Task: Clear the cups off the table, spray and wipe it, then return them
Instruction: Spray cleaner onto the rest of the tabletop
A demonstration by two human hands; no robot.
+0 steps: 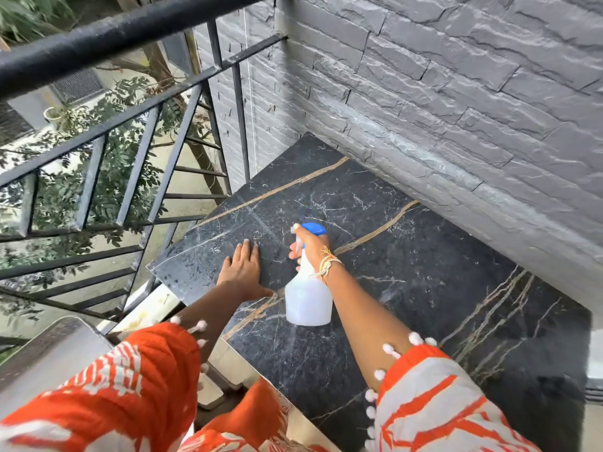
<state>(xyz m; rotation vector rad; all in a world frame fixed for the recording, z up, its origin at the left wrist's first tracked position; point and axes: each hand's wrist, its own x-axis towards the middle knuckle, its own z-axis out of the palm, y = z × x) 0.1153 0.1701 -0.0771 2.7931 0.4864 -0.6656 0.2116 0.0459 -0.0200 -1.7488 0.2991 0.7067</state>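
Here is the black marble-patterned worktop [408,272] with gold and white veins, tucked into the corner between the grey stone-brick wall [456,93] and the black metal railing [130,109].

The left hand [243,272] lies palm down on the worktop, toward nine o'clock from the bottle; its fingers [247,249] are straight and close together, the tips pointing to twelve o'clock, the thumb splayed out toward four o'clock. It presses flat on the stone and holds nothing.

The right hand [310,244] is wrapped round the neck of the translucent white plastic spray bottle with a blue trigger head [308,298]. The fingers are curled tight on the neck just below the blue head, one fingertip up at the nozzle side (whether it is squeezing the trigger, I cannot tell). A yellow and white thread bracelet [328,264] sits at that wrist.

The bottle is upright, near the middle of the picture, its body just at three o'clock from the left thumb; whether its base touches the worktop or hangs just above, I cannot tell.

Both arms come in from six o'clock in orange and white patterned sleeves [434,402] trimmed with white pompoms.
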